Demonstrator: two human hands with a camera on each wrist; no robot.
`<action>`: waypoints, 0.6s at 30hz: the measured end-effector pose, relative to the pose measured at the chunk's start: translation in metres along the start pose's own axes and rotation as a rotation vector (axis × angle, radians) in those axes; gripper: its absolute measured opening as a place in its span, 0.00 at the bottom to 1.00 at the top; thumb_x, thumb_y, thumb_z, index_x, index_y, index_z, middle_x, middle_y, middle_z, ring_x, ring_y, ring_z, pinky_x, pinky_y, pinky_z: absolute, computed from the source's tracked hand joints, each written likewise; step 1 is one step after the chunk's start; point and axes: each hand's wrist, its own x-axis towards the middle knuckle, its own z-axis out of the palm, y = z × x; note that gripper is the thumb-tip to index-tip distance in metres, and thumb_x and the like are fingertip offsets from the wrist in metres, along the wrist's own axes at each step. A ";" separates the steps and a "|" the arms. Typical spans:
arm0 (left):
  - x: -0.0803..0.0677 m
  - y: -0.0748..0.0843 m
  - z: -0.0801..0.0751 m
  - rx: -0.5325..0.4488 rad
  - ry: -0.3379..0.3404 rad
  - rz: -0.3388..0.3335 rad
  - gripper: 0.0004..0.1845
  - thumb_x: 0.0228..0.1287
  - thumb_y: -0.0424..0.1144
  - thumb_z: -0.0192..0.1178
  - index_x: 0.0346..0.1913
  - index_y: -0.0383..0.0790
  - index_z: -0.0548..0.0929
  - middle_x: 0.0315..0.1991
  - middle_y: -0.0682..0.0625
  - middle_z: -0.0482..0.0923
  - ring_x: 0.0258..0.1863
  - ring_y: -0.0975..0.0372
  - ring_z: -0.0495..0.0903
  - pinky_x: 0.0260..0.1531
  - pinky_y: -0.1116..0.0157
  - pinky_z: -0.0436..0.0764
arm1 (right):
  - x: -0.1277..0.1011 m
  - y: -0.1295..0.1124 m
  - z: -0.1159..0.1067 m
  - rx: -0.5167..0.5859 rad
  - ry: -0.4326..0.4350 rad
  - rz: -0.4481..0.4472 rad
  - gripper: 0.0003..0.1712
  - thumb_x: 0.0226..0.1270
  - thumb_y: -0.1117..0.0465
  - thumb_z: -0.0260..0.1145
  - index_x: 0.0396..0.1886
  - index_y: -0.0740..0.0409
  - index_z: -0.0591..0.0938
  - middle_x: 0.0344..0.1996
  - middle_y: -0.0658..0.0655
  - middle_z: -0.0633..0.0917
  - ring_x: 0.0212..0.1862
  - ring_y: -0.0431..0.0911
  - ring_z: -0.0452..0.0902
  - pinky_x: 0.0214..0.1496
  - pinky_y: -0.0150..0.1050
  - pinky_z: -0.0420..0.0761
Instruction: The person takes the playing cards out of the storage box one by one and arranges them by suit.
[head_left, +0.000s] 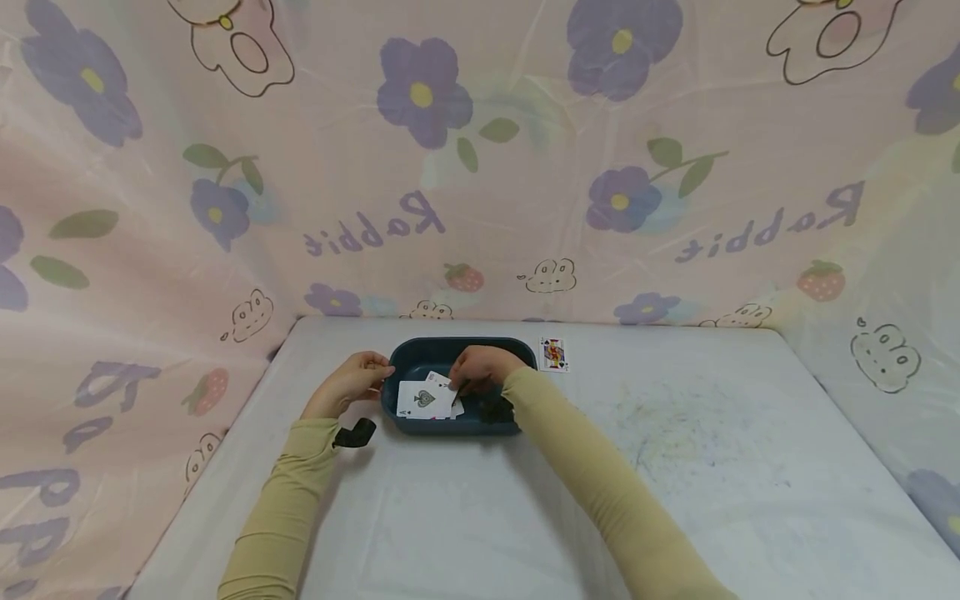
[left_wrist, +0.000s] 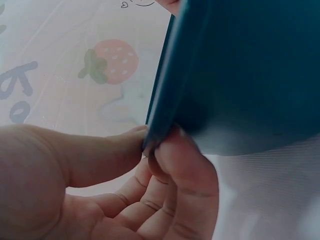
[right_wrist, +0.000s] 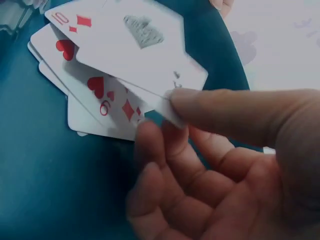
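A dark teal oval tub (head_left: pixel 457 427) stands on the table with playing cards inside. My left hand (head_left: pixel 354 379) pinches its left rim, thumb on one side and bent forefinger on the other in the left wrist view. My right hand (head_left: pixel 480 367) reaches into the tub and pinches playing cards by a corner, the ace of spades (right_wrist: pixel 142 42) on top. A ten of diamonds (right_wrist: pixel 65 21) shows partly under the ace. Below these, overlapping cards with red hearts (right_wrist: pixel 62 65) and diamonds lie fanned on the tub floor, partly hidden.
A face card (head_left: pixel 555 354) lies face up on the white table (head_left: pixel 465 517), just right of the tub. Black wrist cameras show at the left wrist (head_left: pixel 356 433) and the right wrist. Patterned cloth (head_left: pixel 480 208) hangs behind and at both sides.
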 end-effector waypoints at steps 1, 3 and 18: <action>0.000 0.000 0.000 0.002 0.001 0.000 0.15 0.71 0.36 0.54 0.53 0.29 0.68 0.37 0.44 0.73 0.31 0.60 0.74 0.30 0.66 0.79 | 0.000 0.000 0.000 0.015 -0.001 0.002 0.06 0.64 0.65 0.65 0.38 0.62 0.84 0.35 0.54 0.85 0.39 0.49 0.81 0.43 0.43 0.78; 0.000 0.001 0.000 0.007 0.002 0.002 0.14 0.72 0.36 0.54 0.53 0.29 0.68 0.39 0.43 0.74 0.31 0.60 0.75 0.30 0.66 0.79 | -0.001 0.001 -0.001 0.031 -0.001 -0.002 0.05 0.64 0.65 0.66 0.38 0.62 0.84 0.35 0.54 0.85 0.40 0.50 0.81 0.43 0.42 0.78; -0.004 0.003 0.003 0.016 0.006 -0.002 0.15 0.72 0.36 0.53 0.53 0.29 0.68 0.42 0.40 0.74 0.34 0.57 0.75 0.32 0.65 0.79 | -0.015 0.012 -0.021 0.126 0.246 -0.025 0.10 0.62 0.68 0.66 0.43 0.66 0.83 0.32 0.57 0.84 0.32 0.45 0.80 0.38 0.39 0.80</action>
